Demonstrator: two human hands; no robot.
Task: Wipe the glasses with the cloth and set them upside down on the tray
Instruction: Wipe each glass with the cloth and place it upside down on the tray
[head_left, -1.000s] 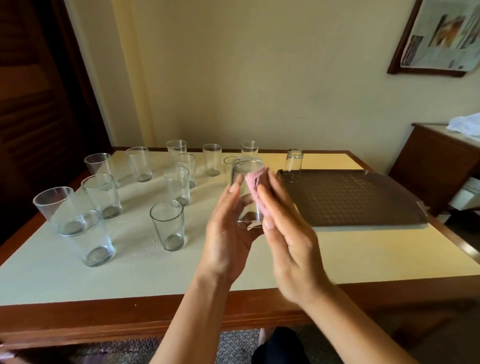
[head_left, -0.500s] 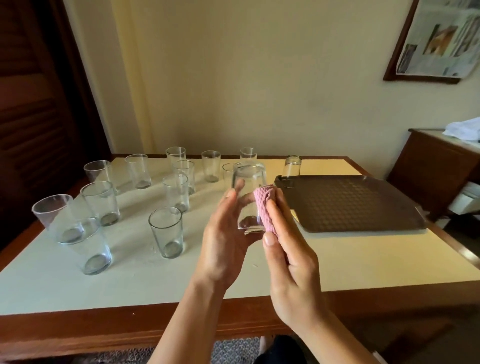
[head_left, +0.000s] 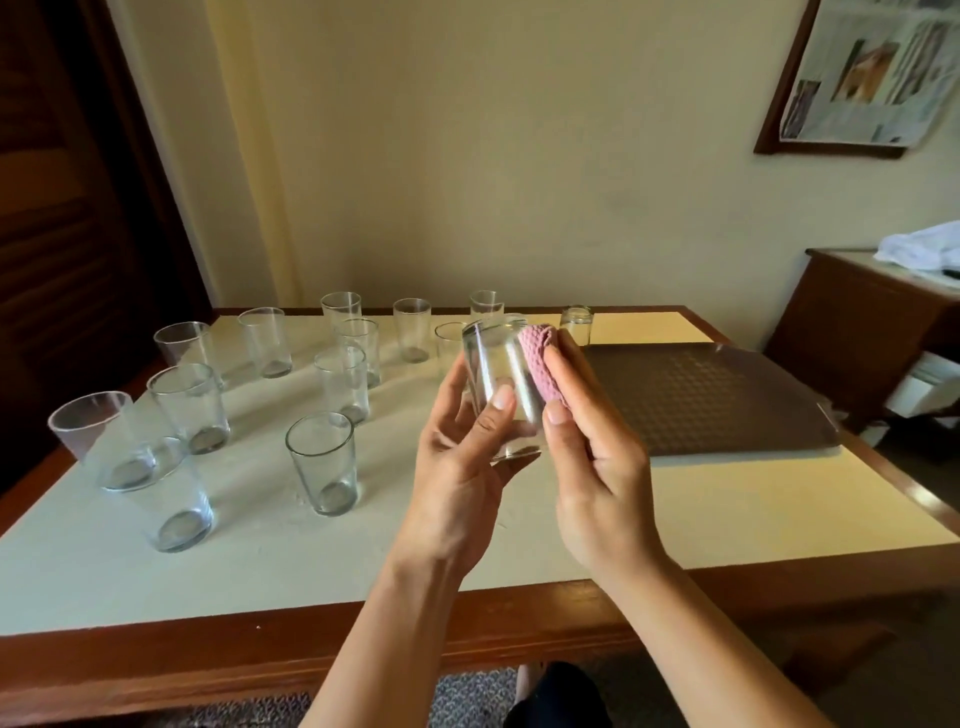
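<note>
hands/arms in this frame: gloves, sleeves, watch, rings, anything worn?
Both bare. Left hand and right hand: no gloves, no rings visible, nails short and unpainted where they show. Both forearms are uncovered from wrist to the frame's lower edge: no sleeve, watch, bracelet, strap or marker in view. Palm sides are mostly hidden.
</note>
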